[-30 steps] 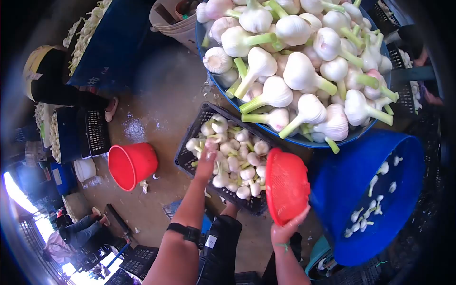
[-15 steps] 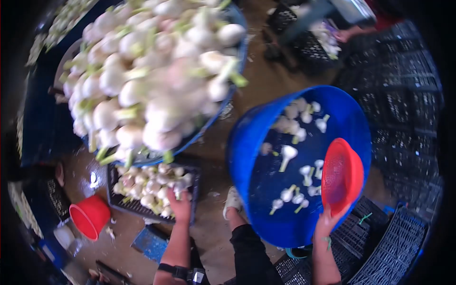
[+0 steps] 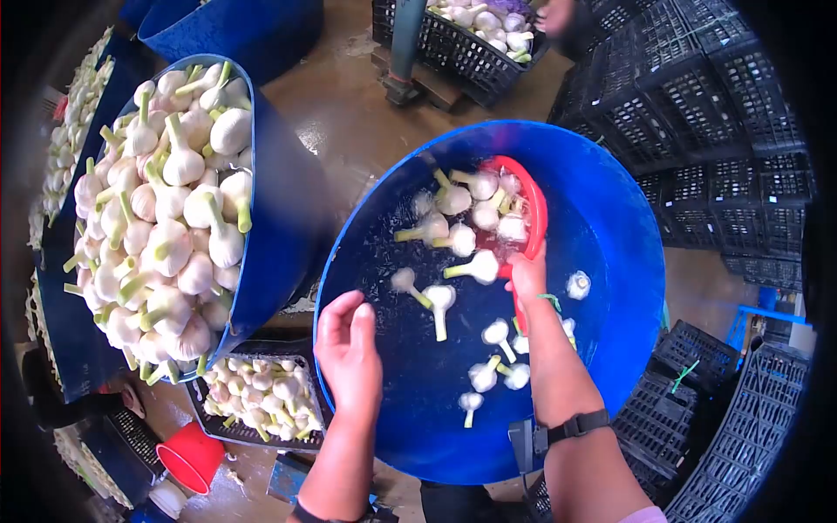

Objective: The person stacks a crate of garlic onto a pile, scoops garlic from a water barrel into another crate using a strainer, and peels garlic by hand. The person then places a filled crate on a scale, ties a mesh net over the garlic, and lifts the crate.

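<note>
My right hand [image 3: 528, 277] grips the rim of a red plastic colander [image 3: 537, 209], tilted low in the water of a big blue tub [image 3: 623, 205]. Several garlic bulbs [image 3: 471, 187] with green stems crowd at its mouth, some inside it. Other bulbs float apart in the tub, such as a garlic bulb [image 3: 439, 301] near the middle. My left hand [image 3: 349, 353] hangs over the tub's left rim, fingers loosely bent, thumb apart, nothing in it. Part of the colander is hidden by bulbs and my right hand.
A blue tub heaped with garlic [image 3: 170, 235] stands left. Below it sit a black crate of garlic [image 3: 261, 392] and a red bucket [image 3: 192, 458]. Stacked black crates [image 3: 689, 87] line the right. A person's hand [image 3: 555, 16] is by a garlic crate [image 3: 471, 65] at the top.
My left hand has left the garlic crate and come over the blue tub's rim. My right hand has lowered the colander into the water among the bulbs. The view has turned.
</note>
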Available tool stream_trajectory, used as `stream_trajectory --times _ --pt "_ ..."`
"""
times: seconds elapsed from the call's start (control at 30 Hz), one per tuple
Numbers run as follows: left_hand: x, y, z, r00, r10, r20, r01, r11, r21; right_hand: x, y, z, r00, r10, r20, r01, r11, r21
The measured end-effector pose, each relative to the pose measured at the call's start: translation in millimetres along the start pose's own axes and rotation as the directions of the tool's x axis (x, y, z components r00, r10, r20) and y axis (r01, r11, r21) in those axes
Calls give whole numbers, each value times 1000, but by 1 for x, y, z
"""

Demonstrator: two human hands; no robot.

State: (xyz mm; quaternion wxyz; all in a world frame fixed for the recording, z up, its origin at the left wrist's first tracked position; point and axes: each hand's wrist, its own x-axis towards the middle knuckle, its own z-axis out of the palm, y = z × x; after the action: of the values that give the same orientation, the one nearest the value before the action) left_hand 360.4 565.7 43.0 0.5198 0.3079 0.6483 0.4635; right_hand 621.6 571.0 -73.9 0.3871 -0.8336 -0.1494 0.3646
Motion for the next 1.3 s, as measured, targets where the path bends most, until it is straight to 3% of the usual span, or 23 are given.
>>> stream_trajectory --times 0.03,0.1,0.23,0.33,0.37,0.43,0.5,0.6,0.63,0.7,0.77,0.8,0.83,0.87,0.9,0.97,1.0,1.03,1.07,1.1,1.17,1.23,1.3 --pt "8 -11 8 999 -51 -10 51 998 -27 2 13 5 996 -42 81 29 988 152" --pt "15 -23 16 993 -115 -10 115 993 13 6 41 4 930 133 342 -227 941 250" --pt "22 -50 22 987 -153 40 149 984 95 -38 55 -15 720 422 551 -643 705 300" --pt "24 -67 25 965 77 249 -122 977 173 -80 65 -36 641 503 580 -733 626 267" --pt "17 -56 29 931 147 334 -236 941 243 -97 69 -42 661 375 650 -686 654 319" --pt "-4 -58 29 929 113 352 -288 818 498 -135 63 -57 671 429 605 -706 619 344" --pt "-32 -55 20 946 212 246 -314 793 522 -175 53 -75 734 434 522 -656 652 379" --pt "-61 -32 -18 954 151 261 -224 934 279 -240 25 -93 900 272 342 -390 851 351" --pt "-70 -23 -38 949 154 276 -213 956 200 -259 22 -105 898 197 393 -324 900 291" --pt "-92 -25 -77 972 150 181 -138 987 -78 -285 27 -110 883 116 455 -240 944 225" --pt "-104 -12 -117 995 95 -33 -100 899 -426 -318 39 -91 822 -2 569 -92 987 135" --pt "-107 -23 -145 994 -72 -87 21 874 -485 -335 45 -78 779 -55 625 -8 995 98" --pt "-101 -22 -175 972 -172 -158 109 933 -342 -353 46 -64 726 -102 680 80 995 64" --pt "-99 -26 -198 957 -191 -216 14 777 -629 -375 35 -31 714 -110 691 95 994 60" --pt "-88 -31 -229 928 -315 -199 115 752 -650 -401 25 13 760 -33 649 -182 948 262" --pt "-70 -47 -286 907 -382 -179 110 623 -775 -442 13 87 759 175 627 -610 529 591" --pt "-60 -63 -315 864 -454 -218 91 566 -819 -446 32 105 748 170 641 -615 540 575" --pt "-49 -88 -348 874 -445 -194 112 572 -812 -446 63 127 778 -208 593 -49 921 387" --pt "-36 -115 -378 877 -386 -286 72 694 -716 -448 85 143 554 -524 647 598 791 128" --pt "-19 -122 -401 775 -504 -382 143 728 -670 -449 92 157 542 -522 658 606 786 124" --pt "-3 -122 -440 806 -480 -346 301 836 -458 -448 101 180 586 -545 600 694 720 -25" --pt "15 -162 -482 772 -463 -436 350 882 -316 -453 103 175 622 -628 468 597 767 237" --pt "29 -173 -512 766 -396 -506 388 913 -126 -454 92 138 685 -639 351 643 756 121"
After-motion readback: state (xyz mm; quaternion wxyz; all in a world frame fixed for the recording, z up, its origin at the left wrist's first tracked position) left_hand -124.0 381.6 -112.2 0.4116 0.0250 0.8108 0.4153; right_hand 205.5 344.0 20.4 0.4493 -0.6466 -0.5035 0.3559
